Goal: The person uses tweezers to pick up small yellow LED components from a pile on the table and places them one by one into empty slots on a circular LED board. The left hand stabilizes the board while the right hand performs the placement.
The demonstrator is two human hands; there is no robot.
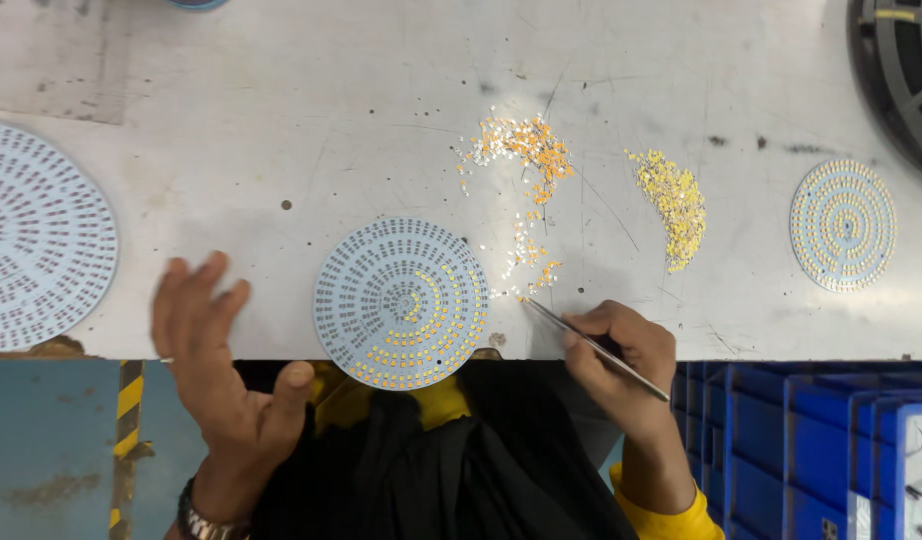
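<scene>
Tweezers (596, 347) in right hand (621, 365), round board (401, 302)

A stack of blue plastic crates (781, 440) stands just right of the right hand (621, 360), below the tabletop (281, 150) edge. A white label (921, 470) with dark print sits on the crate at far right. A yellow-and-black hazard stripe (127, 420) runs down the floor beside the left hand (216, 350).

Metal tweezers (596, 348): thin, silver, lying slantwise, tips pointing up-left at loose chips. Round circuit board (401, 302): pale blue, flat on desk edge, overhanging slightly; concentric pad rings, lower and inner rings populated with yellow-white chips. Loose chip scatter (526, 190): orange-white, just right of board.
</scene>
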